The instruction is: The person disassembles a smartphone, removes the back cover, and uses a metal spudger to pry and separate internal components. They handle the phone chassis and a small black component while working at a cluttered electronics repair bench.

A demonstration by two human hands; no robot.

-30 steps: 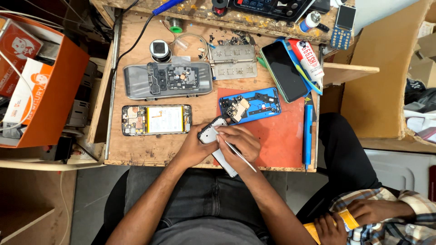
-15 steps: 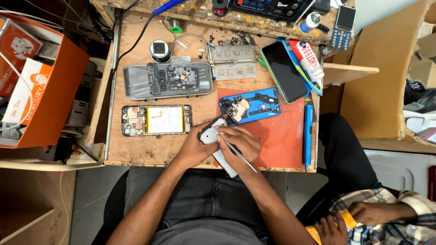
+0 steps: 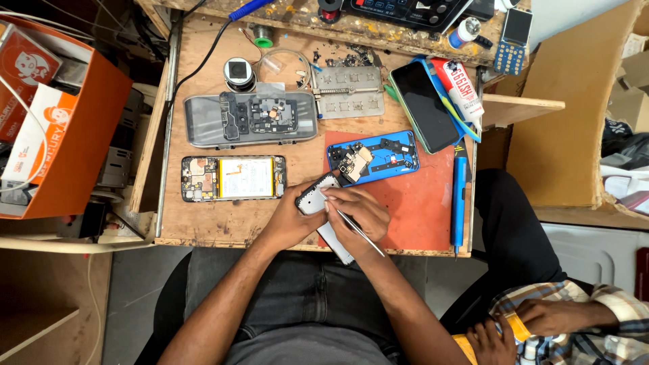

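Note:
My left hand [image 3: 287,216] grips a white phone back cover [image 3: 314,200] at the near edge of the wooden workbench [image 3: 203,216]. Its lower end pokes out below my hands [image 3: 338,243]. My right hand [image 3: 358,213] holds thin metal tweezers [image 3: 362,233], with the tip pressed against the cover's upper edge. Just beyond my hands lies a blue phone frame [image 3: 375,157] with loose parts on it, resting on a red mat [image 3: 419,203].
An opened phone with a yellow battery [image 3: 233,178] lies to the left, a grey phone shell [image 3: 250,119] behind it. A dark phone [image 3: 424,105], a metal jig plate [image 3: 348,91], a tube [image 3: 463,88] and a blue tool [image 3: 459,196] sit right. Another person's hands [image 3: 514,328] are at lower right.
My hands stay in the same spot on the cover; the tweezers shift only slightly. The other person's hands at lower right have moved a little.

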